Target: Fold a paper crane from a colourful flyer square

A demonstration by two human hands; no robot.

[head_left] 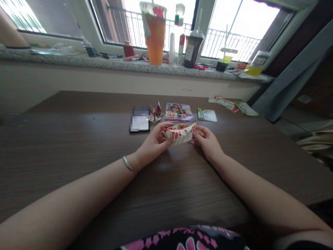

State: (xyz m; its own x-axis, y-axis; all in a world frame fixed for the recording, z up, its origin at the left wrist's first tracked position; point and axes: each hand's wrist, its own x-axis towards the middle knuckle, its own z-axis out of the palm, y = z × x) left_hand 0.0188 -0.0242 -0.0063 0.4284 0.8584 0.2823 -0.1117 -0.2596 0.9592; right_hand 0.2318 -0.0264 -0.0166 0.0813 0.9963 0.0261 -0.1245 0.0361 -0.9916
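Both my hands hold a folded piece of red-and-white printed paper just above the dark wooden table. My left hand pinches its left end, with a silver bangle on the wrist. My right hand grips the right end, fingers curled on the paper. Just behind the paper lie a small folded paper figure, a colourful printed leaflet and a dark phone.
A green card and more leaflets lie at the table's far right. The stone windowsill holds an orange cup, a dark drink cup, bottles and small items. A grey curtain hangs at right.
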